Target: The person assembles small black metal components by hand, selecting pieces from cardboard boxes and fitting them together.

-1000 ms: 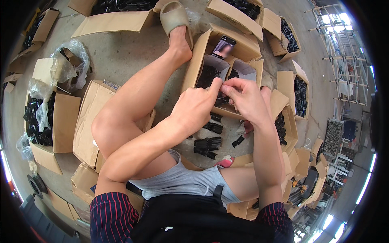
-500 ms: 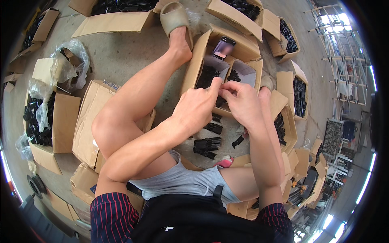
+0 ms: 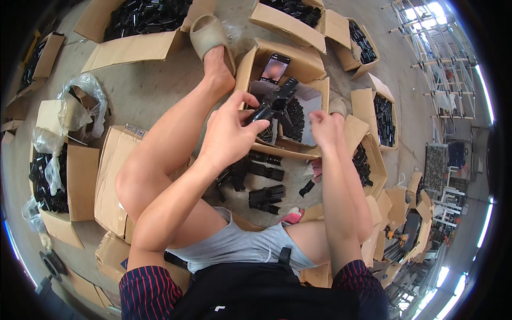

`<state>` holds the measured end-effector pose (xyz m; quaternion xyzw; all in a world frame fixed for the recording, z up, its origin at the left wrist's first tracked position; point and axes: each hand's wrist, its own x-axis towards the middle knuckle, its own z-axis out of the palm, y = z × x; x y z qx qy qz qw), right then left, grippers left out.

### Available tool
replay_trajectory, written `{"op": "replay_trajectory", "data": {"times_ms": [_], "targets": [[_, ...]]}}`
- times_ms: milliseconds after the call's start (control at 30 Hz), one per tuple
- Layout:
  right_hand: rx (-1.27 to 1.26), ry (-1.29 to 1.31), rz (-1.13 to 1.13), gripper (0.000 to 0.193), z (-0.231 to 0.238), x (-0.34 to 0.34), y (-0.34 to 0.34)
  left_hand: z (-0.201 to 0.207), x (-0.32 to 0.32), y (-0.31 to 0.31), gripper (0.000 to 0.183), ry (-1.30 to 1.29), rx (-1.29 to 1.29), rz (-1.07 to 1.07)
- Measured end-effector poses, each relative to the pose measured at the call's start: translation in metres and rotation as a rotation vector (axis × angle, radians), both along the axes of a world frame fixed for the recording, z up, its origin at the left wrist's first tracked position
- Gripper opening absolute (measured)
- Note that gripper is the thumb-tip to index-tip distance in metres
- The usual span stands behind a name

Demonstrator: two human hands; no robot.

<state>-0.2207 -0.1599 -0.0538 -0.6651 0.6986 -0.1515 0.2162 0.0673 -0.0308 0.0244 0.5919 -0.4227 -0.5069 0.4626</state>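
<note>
In my left hand [image 3: 226, 133] is a dark, glossy black plastic part [image 3: 277, 100], gripped between thumb and fingers over an opened cardboard box [image 3: 304, 60]. The part is long and looks like several pieces joined or nested. My right hand [image 3: 324, 128] hovers by the box's right wall, fingers curled together; whether they pinch something small is hidden. Inside the box, a divider separates heaps of small black pieces [image 3: 295, 118]. A phone [image 3: 276, 68] with a lit screen leans against the far inner side.
Bundles of black plastic parts [image 3: 266, 198] lie on the floor between my legs, near a pink-and-grey item [image 3: 292, 216]. Open cartons of black parts stand around, including a far-left one [image 3: 133, 50] and a right one [image 3: 385, 120]. Metal racks [image 3: 437, 64] rise at far right.
My hands have separated: the left moved left and now holds up the black plastic part, the right drew toward the box's right wall. The view has shifted slightly.
</note>
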Motion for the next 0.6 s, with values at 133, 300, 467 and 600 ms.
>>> {"op": "replay_trajectory", "data": {"times_ms": [133, 300, 467, 600], "targets": [[0.217, 0.192, 0.163, 0.017, -0.055, -0.018, -0.004, -0.005, 0.001, -0.006, 0.036, 0.544, 0.13, 0.045], [0.279, 0.313, 0.207, 0.018, -0.086, -0.007, -0.019, -0.008, 0.001, -0.008, 0.034, 0.714, 0.273, 0.123], [0.264, 0.273, 0.204, 0.013, -0.101, -0.005, -0.025, -0.018, -0.005, -0.009, 0.029, 0.78, 0.369, 0.159], [0.203, 0.27, 0.313, 0.014, -0.098, -0.002, -0.018, -0.024, -0.008, -0.007, 0.026, 0.829, 0.378, 0.159]]}}
